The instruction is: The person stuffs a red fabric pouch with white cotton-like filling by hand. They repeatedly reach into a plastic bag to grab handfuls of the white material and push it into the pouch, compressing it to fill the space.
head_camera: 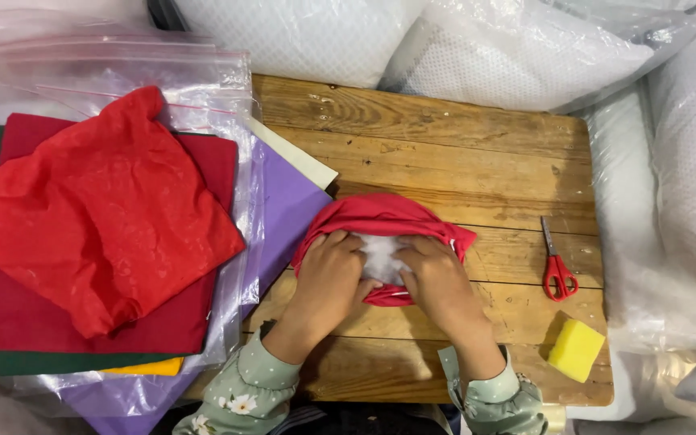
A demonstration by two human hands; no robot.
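Both hands press into the mouth of a red fabric cover (384,217) lying at the tabletop's (445,137) centre. The left hand (328,274) and right hand (441,282) sit side by side, their grip closed down on white stuffing (380,254) that shows between the fingers; the cover bunches from 12 o'clock around them. Bare wooden planks, knotted and worn, stretch toward 12 and 1 o'clock. At 3 o'clock lie red-handled scissors (557,270), well apart; a yellow sponge (575,349) rests at 4 o'clock near the edge. At 9 o'clock, stacked felt sheets (10,314) under a crumpled red cloth (98,209) and clear plastic bags (211,89) overlap the tabletop's edge.
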